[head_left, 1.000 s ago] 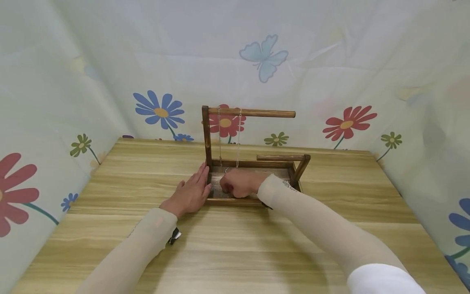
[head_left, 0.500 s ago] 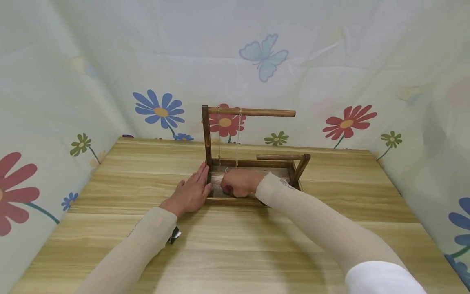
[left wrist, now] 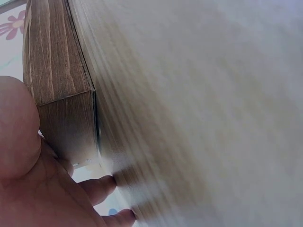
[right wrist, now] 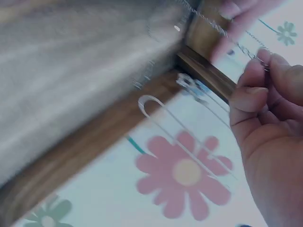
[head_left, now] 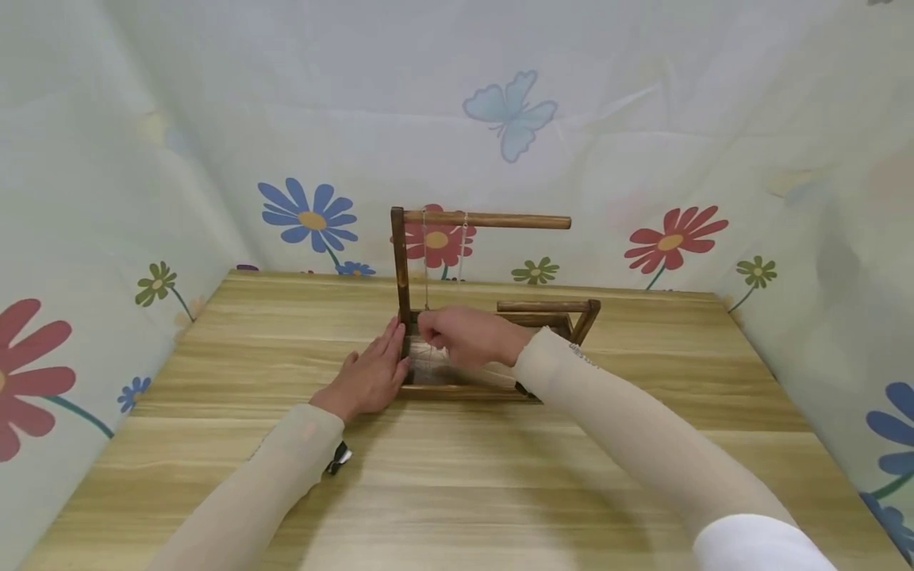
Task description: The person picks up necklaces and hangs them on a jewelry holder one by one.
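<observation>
A dark wooden jewellery stand [head_left: 464,392] has a shallow tray base, a tall post with an upper bar [head_left: 514,220], and a lower bar [head_left: 543,306] at the right. My left hand [head_left: 367,373] rests with straight fingers against the tray's left end, touching its wooden wall [left wrist: 66,125] in the left wrist view. Over the tray, my right hand [head_left: 467,335] pinches a thin twisted silver chain [right wrist: 218,27] between thumb and fingers. The chain trails down toward the tray floor. Two fine necklaces hang from the upper bar, a left one [head_left: 426,262] and a right one [head_left: 462,246], partly behind my right hand.
The stand sits on a wood-grain table [head_left: 443,492] near its back edge. A flower-printed cloth [head_left: 607,95] rises behind and at both sides. In the right wrist view, a silver pendant [right wrist: 187,81] and a smooth loop [right wrist: 149,101] dangle by the tray's wall.
My right hand has lifted from the tray floor, up and slightly away from me, bringing the chain up. The left hand stays in place.
</observation>
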Available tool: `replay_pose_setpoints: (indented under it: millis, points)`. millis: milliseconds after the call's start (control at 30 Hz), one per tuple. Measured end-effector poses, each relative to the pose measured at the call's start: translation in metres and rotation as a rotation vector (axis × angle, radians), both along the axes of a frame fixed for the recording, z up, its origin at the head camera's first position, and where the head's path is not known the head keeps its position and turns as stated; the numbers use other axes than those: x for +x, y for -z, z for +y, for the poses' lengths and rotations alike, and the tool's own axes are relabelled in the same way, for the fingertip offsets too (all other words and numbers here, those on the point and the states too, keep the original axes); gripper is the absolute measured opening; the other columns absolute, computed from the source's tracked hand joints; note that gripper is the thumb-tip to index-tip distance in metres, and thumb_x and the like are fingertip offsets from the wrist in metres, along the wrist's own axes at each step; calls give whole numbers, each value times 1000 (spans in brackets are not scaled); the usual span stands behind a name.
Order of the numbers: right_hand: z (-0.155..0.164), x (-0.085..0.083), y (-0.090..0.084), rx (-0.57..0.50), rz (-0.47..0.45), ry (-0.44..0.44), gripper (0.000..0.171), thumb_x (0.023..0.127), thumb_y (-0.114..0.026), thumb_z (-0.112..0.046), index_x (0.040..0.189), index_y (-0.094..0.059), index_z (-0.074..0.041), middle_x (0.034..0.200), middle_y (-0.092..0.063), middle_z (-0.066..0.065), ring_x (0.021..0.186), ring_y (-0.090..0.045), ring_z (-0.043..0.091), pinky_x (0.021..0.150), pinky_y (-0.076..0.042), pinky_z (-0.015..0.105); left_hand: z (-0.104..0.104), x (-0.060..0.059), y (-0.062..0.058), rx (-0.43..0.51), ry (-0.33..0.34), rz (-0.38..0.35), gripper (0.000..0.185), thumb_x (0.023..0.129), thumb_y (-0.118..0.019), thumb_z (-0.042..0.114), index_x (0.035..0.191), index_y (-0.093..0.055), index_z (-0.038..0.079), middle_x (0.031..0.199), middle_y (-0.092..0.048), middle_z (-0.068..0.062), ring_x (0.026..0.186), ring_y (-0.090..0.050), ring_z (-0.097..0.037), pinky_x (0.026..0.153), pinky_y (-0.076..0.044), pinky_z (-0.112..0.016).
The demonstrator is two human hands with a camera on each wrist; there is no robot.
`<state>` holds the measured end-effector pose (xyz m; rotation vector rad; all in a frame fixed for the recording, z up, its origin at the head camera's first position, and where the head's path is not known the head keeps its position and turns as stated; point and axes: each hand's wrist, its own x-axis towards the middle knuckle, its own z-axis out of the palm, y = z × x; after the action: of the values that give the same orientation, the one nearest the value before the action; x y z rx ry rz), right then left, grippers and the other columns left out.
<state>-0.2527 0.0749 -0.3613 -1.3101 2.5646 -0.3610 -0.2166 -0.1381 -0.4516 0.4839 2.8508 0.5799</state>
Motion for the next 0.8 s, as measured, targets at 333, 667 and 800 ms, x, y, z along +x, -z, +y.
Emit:
replay_pose_setpoints:
  millis: [333, 667, 800]
  points:
    - [4, 6, -44, -110, 110, -23, 17, 104, -56, -1, 95, -66, -10, 92, -69, 4, 81, -60, 15, 80, -54, 31, 1, 4, -4, -14, -3, 12, 68, 113, -33, 36, 169, -5, 8, 178, 2, -8, 159, -27, -43, 119, -23, -77]
    - [10, 0, -69, -176, 164, -3, 18, 102, -58, 3, 93, -67, -10, 89, -69, 3, 82, -61, 15, 80, -55, 31, 2, 4, -6, -9, 2, 12, 67, 113, -33, 35, 169, -5, 8, 178, 1, -7, 159, -26, -41, 119, -22, -77]
    - [11, -2, -80, -192, 172, -16, 18, 103, -56, 2, 94, -67, -9, 90, -67, 1, 83, -61, 15, 81, -54, 32, 2, 6, -9, -17, -3, 8, 68, 113, -34, 35, 169, -5, 9, 178, 2, -7, 160, -25, -39, 119, -22, -76]
